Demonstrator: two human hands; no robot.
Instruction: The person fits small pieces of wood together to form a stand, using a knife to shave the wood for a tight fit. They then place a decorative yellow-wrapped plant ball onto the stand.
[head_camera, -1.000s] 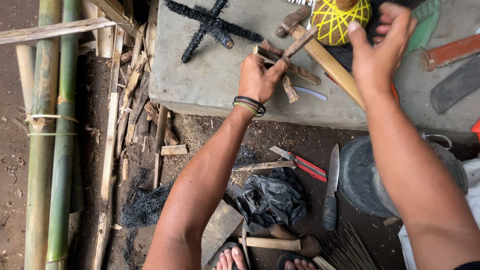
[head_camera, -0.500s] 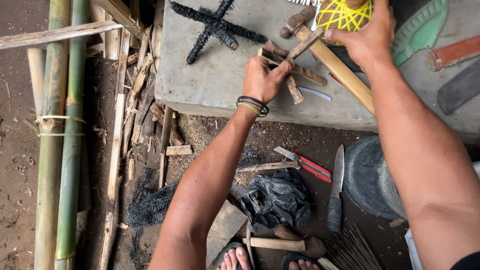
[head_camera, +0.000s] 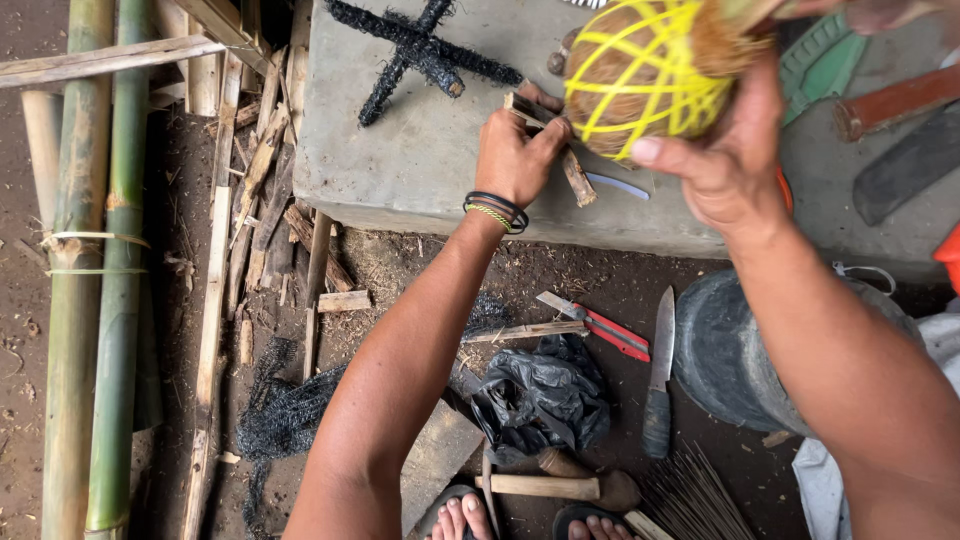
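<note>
Above the concrete bench (head_camera: 400, 170), your right hand (head_camera: 730, 165) grips a yellow-strung coconut husk (head_camera: 645, 75); beside it, your left hand (head_camera: 515, 150) pinches wooden sticks (head_camera: 560, 150), steadying them.

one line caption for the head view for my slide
Right hand lifts a yellow-strung brown coconut husk; left hand grips a short wooden stick.

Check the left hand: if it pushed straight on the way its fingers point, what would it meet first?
The left hand points up the grey concrete slab, gripping short wooden sticks. Straight on, it would likely meet the black bristly cross-shaped piece first, though depth is unclear.
</note>
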